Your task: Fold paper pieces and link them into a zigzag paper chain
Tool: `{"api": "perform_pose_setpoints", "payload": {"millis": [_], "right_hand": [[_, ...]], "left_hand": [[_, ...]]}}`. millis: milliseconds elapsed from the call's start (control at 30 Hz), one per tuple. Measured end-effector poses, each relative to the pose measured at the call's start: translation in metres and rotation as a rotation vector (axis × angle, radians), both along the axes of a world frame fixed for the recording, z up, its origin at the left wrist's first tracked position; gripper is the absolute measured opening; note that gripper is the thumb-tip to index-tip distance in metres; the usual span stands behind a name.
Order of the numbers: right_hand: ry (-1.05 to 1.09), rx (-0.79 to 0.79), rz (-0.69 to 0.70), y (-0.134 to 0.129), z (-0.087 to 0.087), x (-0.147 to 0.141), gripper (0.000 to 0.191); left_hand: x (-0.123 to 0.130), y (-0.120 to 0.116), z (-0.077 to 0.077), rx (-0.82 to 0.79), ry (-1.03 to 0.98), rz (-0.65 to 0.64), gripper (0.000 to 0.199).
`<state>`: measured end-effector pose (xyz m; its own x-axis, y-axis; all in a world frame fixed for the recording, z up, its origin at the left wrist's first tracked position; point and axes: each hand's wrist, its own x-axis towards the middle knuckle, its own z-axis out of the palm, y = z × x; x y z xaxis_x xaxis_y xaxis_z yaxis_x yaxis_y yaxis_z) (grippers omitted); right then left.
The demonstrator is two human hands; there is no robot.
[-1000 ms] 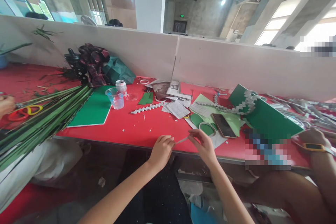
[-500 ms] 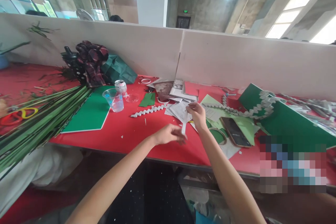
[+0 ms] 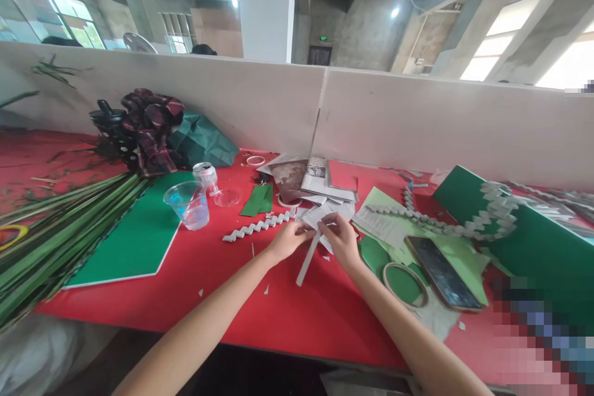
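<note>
A narrow white paper strip (image 3: pixel 307 261) slants down toward me over the red tabletop. At its upper end, the fingers of my right hand (image 3: pixel 342 240) pinch it. My left hand (image 3: pixel 288 242) is closed on the same end from the other side, with thumb and fingertips close to the right ones. Just left of the hands lies a short zigzag chain of folded paper (image 3: pixel 257 226). Behind the fingers are loose paper sheets (image 3: pixel 331 209), partly covered. A roll of tape (image 3: pixel 405 284) rests to the right of my right wrist.
A phone (image 3: pixel 443 272) and a longer folded chain (image 3: pixel 464 223) lie at right, near a green board (image 3: pixel 533 241). To the left stand a plastic cup (image 3: pixel 188 205) and a can (image 3: pixel 205 178), beside long green leaves (image 3: pixel 69 223). A white partition (image 3: pixel 394 117) closes the back.
Both hands have come together at the strip's upper end; my left hand has left the lower end, which now hangs toward me. The view has tilted slightly upward.
</note>
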<state>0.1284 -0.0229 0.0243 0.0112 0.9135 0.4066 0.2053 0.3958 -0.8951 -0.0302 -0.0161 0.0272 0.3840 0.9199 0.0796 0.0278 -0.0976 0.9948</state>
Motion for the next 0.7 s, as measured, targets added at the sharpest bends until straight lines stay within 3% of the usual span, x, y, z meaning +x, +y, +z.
{"api": "perform_pose_setpoints", "payload": {"millis": [133,267,433,567,700], "right_hand": [[0.001,0.04,0.018,-0.007,-0.001,-0.004,0.015],[0.008,0.043,-0.002,-0.008,0.0,-0.004,0.015],[0.149,-0.025,0.021,0.003,0.002,0.008,0.025],[0.31,0.01,-0.079,0.017,0.006,0.025,0.032],[0.334,0.048,-0.166,0.028,0.006,0.042,0.032]], "left_hand": [[-0.001,-0.009,-0.007,-0.125,-0.108,-0.031,0.04],[0.005,-0.02,-0.005,-0.228,-0.174,-0.16,0.042],[0.008,-0.024,0.001,-0.225,-0.162,-0.26,0.039],[0.008,-0.024,0.005,-0.188,-0.145,-0.37,0.039],[0.006,-0.027,0.011,-0.158,-0.115,-0.421,0.039]]}}
